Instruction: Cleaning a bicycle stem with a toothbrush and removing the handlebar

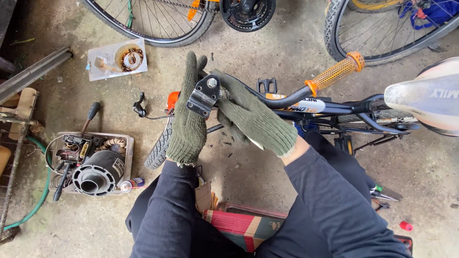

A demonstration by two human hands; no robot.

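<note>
So the small bike (334,112) is lying on its side across the concrete floor (267,48), frame running roughly left-right in the head view, saddle (420,98) at the right edge and the front end toward the left. The black handlebar stem (204,95) sits right in the middle between both hands — its clamp plate faces up at the camera with a bolt head showing, and its long axis tilts from lower left to upper right. From there the black handlebar (282,98) curves off to the right and rises to the orange grip (334,72), which points up-right.

The left hand (187,119), in a green knit glove, is held upright against the left side of the stem, fingers (192,67) straight and pointing away from the body, flat rather than curled — pressing on it, not wrapped around it. The right hand (253,117), same kind of glove, comes in from the right with the forearm angled across the frame; its fingers are closed over the stem and bar junction from above.

The front tyre (160,145) peeks out below the left wrist. A tray of parts (91,165) with a black motor housing sits on the floor to the left, a spray can (133,184) beside it. Other bike wheels (158,21) stand along the top.
</note>
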